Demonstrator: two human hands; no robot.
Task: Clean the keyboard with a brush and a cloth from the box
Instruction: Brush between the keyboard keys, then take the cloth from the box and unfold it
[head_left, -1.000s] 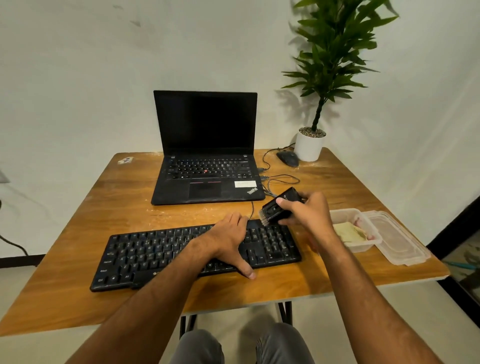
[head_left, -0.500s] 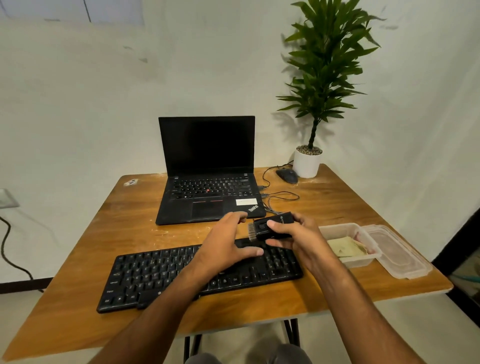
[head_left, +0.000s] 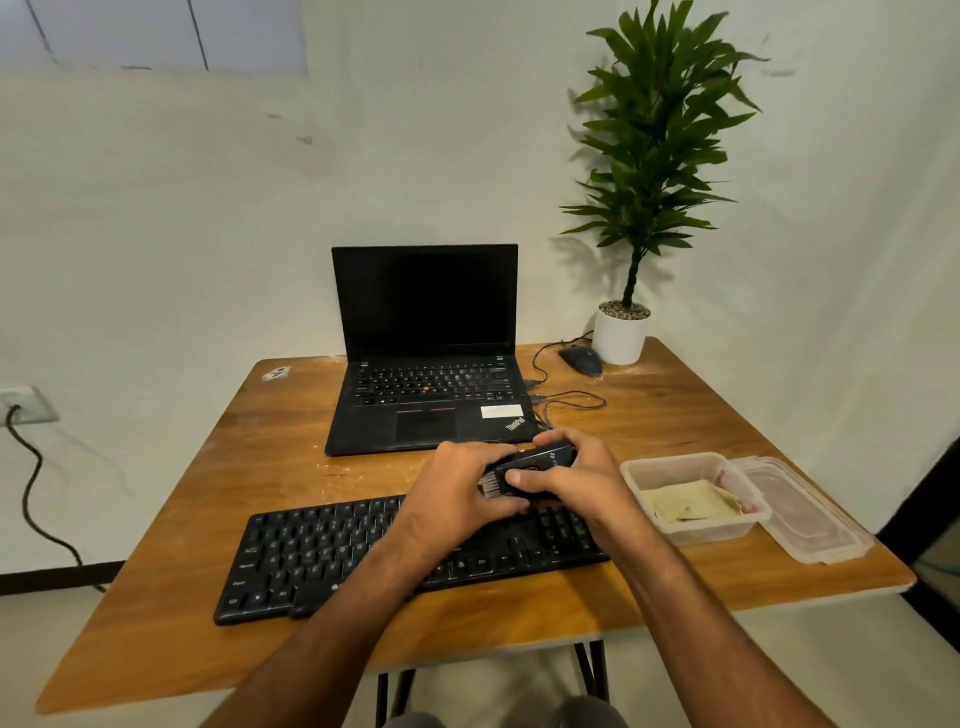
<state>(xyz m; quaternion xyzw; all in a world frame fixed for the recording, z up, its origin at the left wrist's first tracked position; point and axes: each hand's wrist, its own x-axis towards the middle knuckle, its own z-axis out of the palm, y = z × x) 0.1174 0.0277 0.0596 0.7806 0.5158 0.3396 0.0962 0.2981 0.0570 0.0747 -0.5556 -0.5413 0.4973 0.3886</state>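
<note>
A black keyboard (head_left: 332, 551) lies along the front of the wooden table (head_left: 270, 452). Above its right end I hold a black brush (head_left: 535, 465), bristles pointing left. My right hand (head_left: 571, 478) grips the brush body. My left hand (head_left: 457, 493) is curled around the bristle end, touching it. A clear plastic box (head_left: 691, 465) stands to the right of the keyboard with a yellowish cloth (head_left: 691, 504) folded inside.
The box's clear lid (head_left: 810, 514) lies beside it near the table's right edge. An open black laptop (head_left: 426, 364) stands behind the keyboard. A mouse (head_left: 582, 359), cables (head_left: 571, 400) and a potted plant (head_left: 623, 332) occupy the back right corner.
My left hand lifted off the keyboard and came up to the brush's bristle end. The brush turned more level in my right hand. My view tilted upward.
</note>
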